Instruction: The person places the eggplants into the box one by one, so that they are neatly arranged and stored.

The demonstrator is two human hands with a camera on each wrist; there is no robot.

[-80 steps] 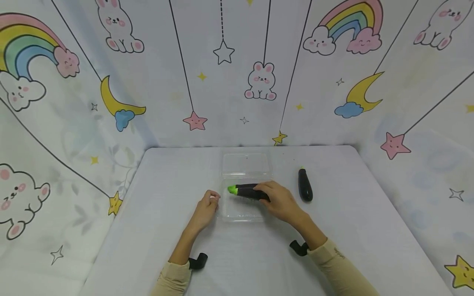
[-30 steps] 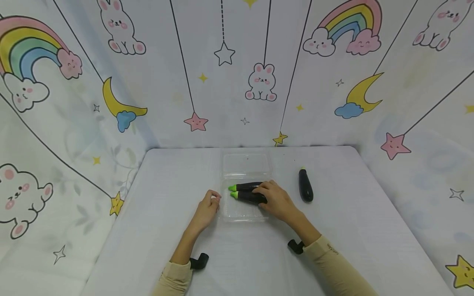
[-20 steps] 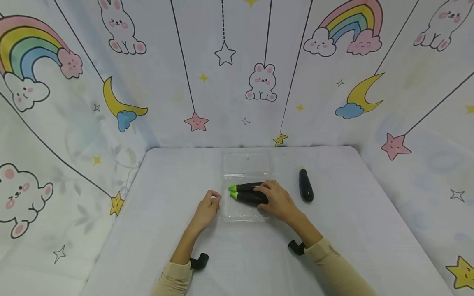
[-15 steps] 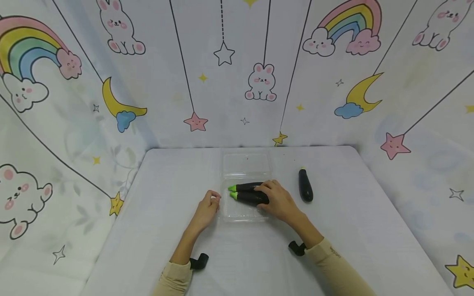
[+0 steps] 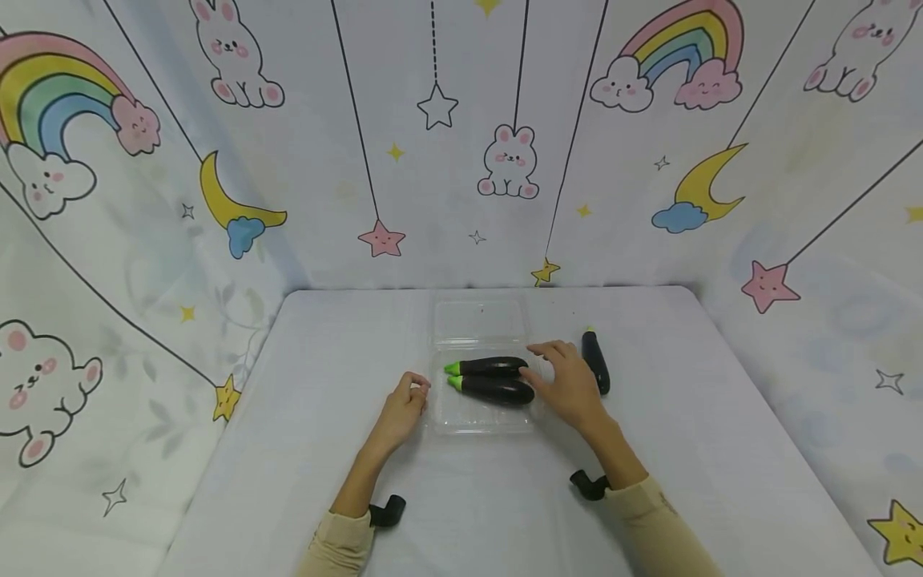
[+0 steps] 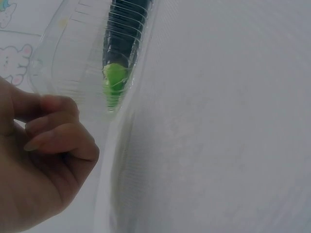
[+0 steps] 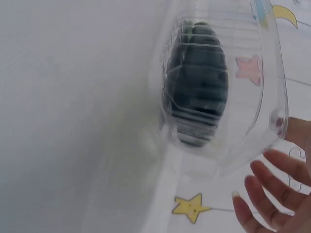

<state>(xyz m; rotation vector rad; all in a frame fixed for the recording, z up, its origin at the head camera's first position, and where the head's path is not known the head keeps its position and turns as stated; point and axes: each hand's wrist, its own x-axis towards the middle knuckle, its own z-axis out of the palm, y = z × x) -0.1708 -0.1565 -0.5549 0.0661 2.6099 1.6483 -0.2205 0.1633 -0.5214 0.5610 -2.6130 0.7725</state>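
Two dark eggplants, the upper one (image 5: 490,367) and the lower one (image 5: 497,391), lie side by side in a clear plastic clamshell box (image 5: 469,418), green stems to the left. The box's lid is folded back behind it. At the box's left edge, my left hand (image 5: 401,410) pinches the rim with curled fingers, as the left wrist view shows near the box wall (image 6: 73,53). My right hand (image 5: 573,389) hovers at the box's right side, fingers spread, holding nothing. Behind that hand a third eggplant (image 5: 594,361) lies on the table, partly hidden.
A white-covered table (image 5: 346,336) bears everything. Printed fabric with rabbits, stars and rainbows (image 5: 681,56) stands behind and at both sides. A black camera mount sits on each wrist.
My right hand has laid the lower eggplant beside the upper one, let go and drawn back to the right towards the third eggplant. My left hand stays at the box's edge.
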